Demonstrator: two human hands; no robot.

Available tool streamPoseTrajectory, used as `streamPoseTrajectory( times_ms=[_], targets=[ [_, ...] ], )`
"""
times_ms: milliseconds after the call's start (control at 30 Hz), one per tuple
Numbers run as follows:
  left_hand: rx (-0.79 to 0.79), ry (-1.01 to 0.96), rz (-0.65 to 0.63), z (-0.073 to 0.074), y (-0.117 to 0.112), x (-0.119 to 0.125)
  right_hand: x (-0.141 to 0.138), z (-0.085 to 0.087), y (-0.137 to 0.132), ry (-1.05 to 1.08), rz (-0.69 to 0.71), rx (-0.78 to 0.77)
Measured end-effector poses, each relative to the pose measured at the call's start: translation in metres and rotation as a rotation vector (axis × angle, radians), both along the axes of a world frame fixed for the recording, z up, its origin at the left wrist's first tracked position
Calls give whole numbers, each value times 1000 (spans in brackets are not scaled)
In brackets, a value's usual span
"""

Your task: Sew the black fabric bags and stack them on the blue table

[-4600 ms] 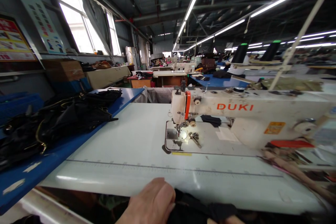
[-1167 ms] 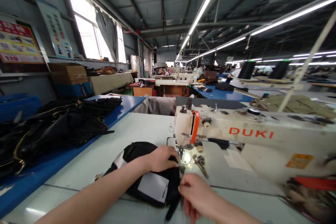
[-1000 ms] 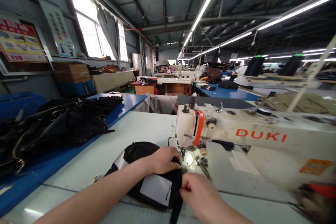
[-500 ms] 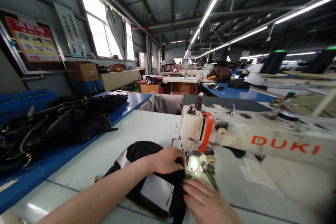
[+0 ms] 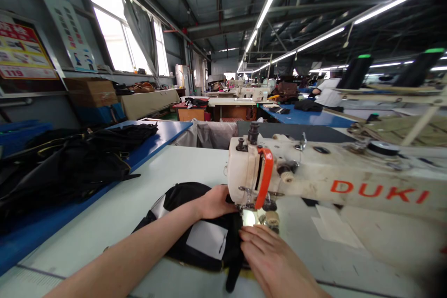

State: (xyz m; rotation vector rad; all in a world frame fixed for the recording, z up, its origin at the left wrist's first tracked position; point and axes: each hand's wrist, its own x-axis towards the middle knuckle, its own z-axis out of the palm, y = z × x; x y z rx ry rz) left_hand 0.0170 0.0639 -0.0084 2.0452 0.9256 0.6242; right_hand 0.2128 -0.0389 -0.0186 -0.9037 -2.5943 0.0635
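Note:
A black fabric bag (image 5: 190, 195) lies on the pale sewing table, with a grey-white patch (image 5: 207, 239) on it and a zipper along its near edge. My left hand (image 5: 214, 202) reaches across the bag, its fingers curled on the fabric close to the needle area; the fingertips are partly hidden behind the machine head. At the bag's right edge my right hand (image 5: 263, 253) has its fingers together and bent on the fabric, the thumb out of sight. Just beyond both hands stands the white sewing machine (image 5: 307, 167), its lamp lighting the needle plate (image 5: 249, 218).
On the left, a blue table (image 5: 146, 149) carries a heap of black fabric bags (image 5: 70, 163) with gold zippers. Paper pieces (image 5: 337, 226) lie under the machine arm. Black thread cones (image 5: 354, 72) stand at the right. A person in white (image 5: 330, 93) is farther back.
The view has shifted, so the machine and table appear farther left. My left hand has edged toward the machine head with the bag, and a black strip now shows at its near right corner.

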Motion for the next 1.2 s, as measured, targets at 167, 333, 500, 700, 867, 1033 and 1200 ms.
streamPoseTrajectory(
  times_ms=[167,333,500,700,867,1033,1200],
  targets=[
    [-9,-49,-76,-6,10,-2,-1,-1,0,43,-29,-20],
    [6,-65,-65,-11,14,-1,-1,-3,-1,46,-51,-30],
    [34,-63,-36,-17,16,1,-1,-4,0,28,-73,-27],
    [65,-38,-31,-15,15,0,2,-4,1,28,-43,-21],
    [91,-25,-45,-10,10,-1,2,-4,1,80,-7,7],
    [96,-6,-18,-17,12,-1,1,-4,0,81,-24,8],
    [116,21,38,-17,11,2,1,-3,-1,60,-29,-10]
  ],
)
